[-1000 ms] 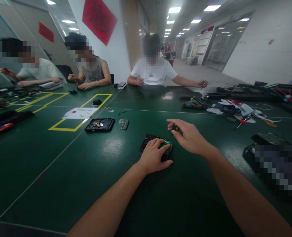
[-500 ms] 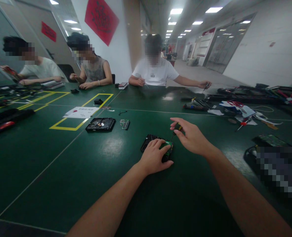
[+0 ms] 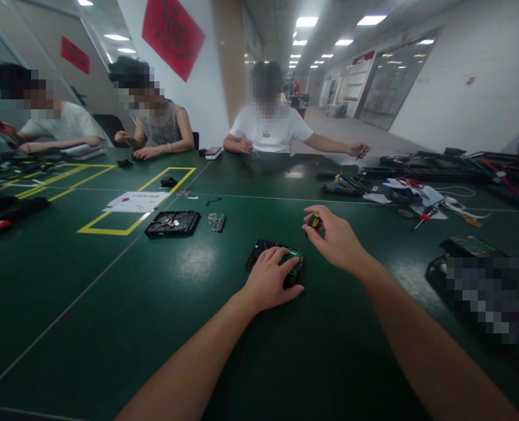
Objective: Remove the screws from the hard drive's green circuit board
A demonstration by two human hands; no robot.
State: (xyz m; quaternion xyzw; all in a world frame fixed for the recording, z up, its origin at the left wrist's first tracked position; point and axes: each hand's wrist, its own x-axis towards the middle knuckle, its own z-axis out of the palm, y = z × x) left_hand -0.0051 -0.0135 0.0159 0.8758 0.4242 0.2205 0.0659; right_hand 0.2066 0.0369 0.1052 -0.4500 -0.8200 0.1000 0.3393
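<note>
Now the left hand (image 3: 268,279) lay spread on the casing (image 3: 256,252), apparently bracing it for the screwdriver (image 3: 315,220) the right hand (image 3: 336,238) gripped.

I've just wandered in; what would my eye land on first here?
Most likely the two bare hands near the middle of the green table: the left hand lies spread over a black case, and the right hand, beside it, holds a yellow-and-black screwdriver. Next might come the big red sign at upper left, then the three people across the table.
</note>
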